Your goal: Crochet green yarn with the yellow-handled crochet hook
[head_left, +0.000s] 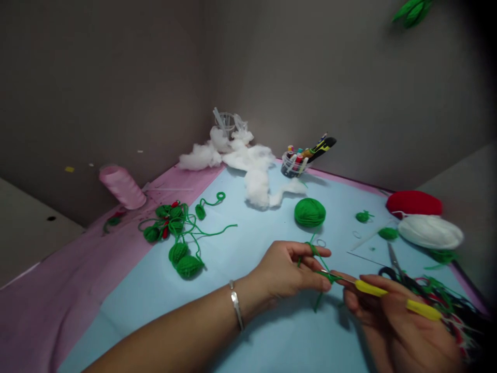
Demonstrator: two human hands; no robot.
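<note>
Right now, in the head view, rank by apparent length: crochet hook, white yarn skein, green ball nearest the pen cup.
1. Crochet hook, in the right hand; nearness to the camera may exaggerate it.
2. White yarn skein.
3. Green ball.

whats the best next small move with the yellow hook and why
Probably catch the green strand with the yellow hook and draw it through the small green piece: the left hand pinches that piece, the strand runs down to it from an outstretched left finger, and the right hand holds the hook with its metal end at the piece.
</note>
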